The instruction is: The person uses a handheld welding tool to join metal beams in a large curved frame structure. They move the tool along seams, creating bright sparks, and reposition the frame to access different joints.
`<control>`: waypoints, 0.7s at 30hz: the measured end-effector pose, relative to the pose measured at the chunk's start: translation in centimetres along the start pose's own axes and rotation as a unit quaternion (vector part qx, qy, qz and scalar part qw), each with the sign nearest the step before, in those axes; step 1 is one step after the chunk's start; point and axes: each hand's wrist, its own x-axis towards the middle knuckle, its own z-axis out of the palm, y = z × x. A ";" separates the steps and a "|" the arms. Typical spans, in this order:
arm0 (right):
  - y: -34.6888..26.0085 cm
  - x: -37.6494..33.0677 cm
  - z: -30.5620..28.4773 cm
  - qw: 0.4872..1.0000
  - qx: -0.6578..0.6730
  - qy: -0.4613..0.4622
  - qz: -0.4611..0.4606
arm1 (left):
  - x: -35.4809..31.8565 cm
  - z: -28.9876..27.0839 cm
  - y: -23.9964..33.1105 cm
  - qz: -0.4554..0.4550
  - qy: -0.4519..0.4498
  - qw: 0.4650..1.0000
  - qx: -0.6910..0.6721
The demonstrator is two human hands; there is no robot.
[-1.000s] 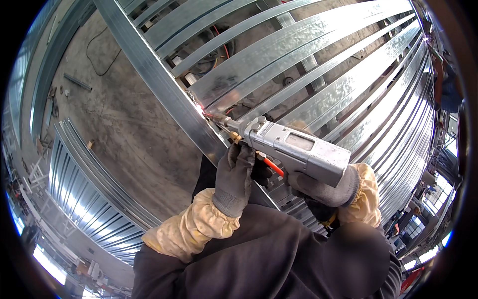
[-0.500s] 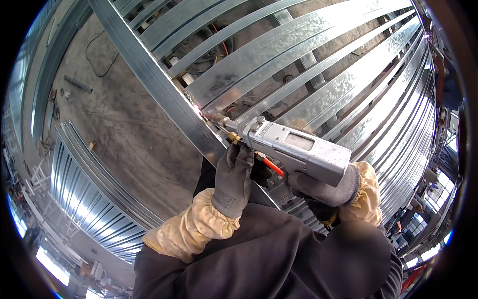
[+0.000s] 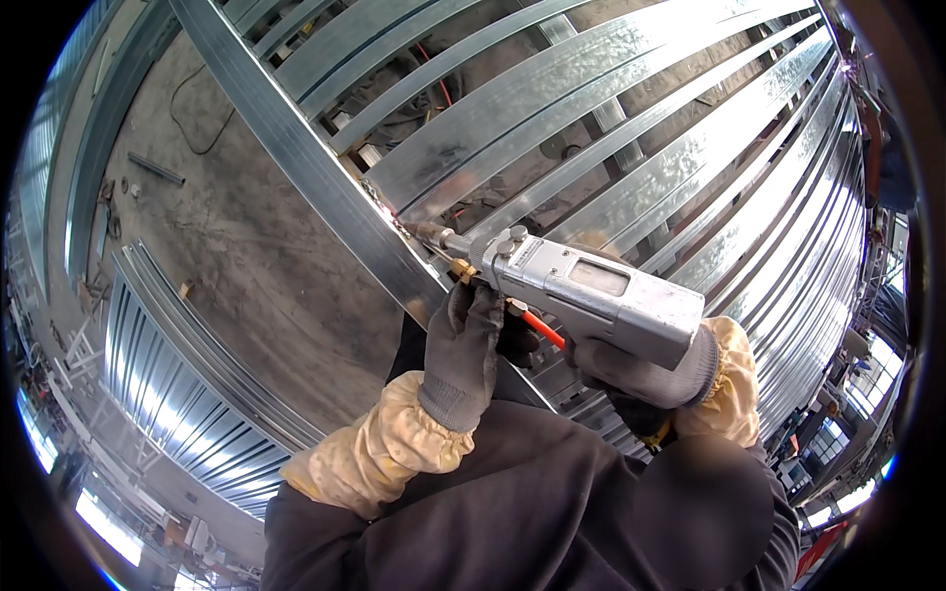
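Observation:
My right hand (image 3: 645, 372), in a grey glove, is closed round the handle of a silver handheld welding gun (image 3: 591, 286). My left hand (image 3: 463, 335), gloved too, is closed under the gun's front, at a brass fitting (image 3: 461, 268) with a red hose (image 3: 540, 327) behind it. The nozzle (image 3: 426, 232) points up and left at the joint where a flat metal slat (image 3: 434, 177) meets a long steel beam (image 3: 335, 202). A small bright pinkish glow shows at that joint, just ahead of the tip. Part of the right hand's fingers is hidden by the gun.
Many parallel galvanized slats (image 3: 680, 197) run off to the right of the beam. Ribbed metal profiles (image 3: 187, 394) are stacked at lower left. A thin cable (image 3: 183, 118) and a short metal bar (image 3: 155, 166) lie on the concrete floor (image 3: 236, 266).
The rear of the welding gun and my right hand have shifted slightly right and down. The nozzle stays at the joint, and the glow looks a little smaller. My left hand has barely moved.

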 end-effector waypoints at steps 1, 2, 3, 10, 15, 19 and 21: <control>0.1 0.1 -0.1 1.000 -0.009 0.000 -0.022 | 0.1 0.0 0.0 0.009 -0.002 1.000 0.027; 0.5 0.3 -0.2 0.997 -0.045 0.005 -0.066 | 0.2 0.0 -0.1 0.019 -0.006 0.998 0.055; 0.8 0.6 -0.3 0.991 -0.080 0.011 -0.109 | 0.3 0.0 -0.1 0.028 -0.010 0.996 0.083; -0.2 1.1 0.3 0.999 0.051 0.002 0.012 | 1.0 -1.0 0.1 0.027 -0.003 0.993 0.118; -0.5 1.7 -0.1 0.999 -0.028 -0.015 -0.041 | 1.4 -2.2 -1.5 0.154 0.017 0.957 0.246; 0.0 2.0 0.2 0.988 -0.089 -0.002 -0.123 | 1.4 -1.7 -1.4 0.171 0.027 0.957 0.234; 0.0 2.0 0.1 0.986 -0.101 -0.004 -0.134 | 1.4 -1.5 -1.1 0.174 0.026 0.956 0.236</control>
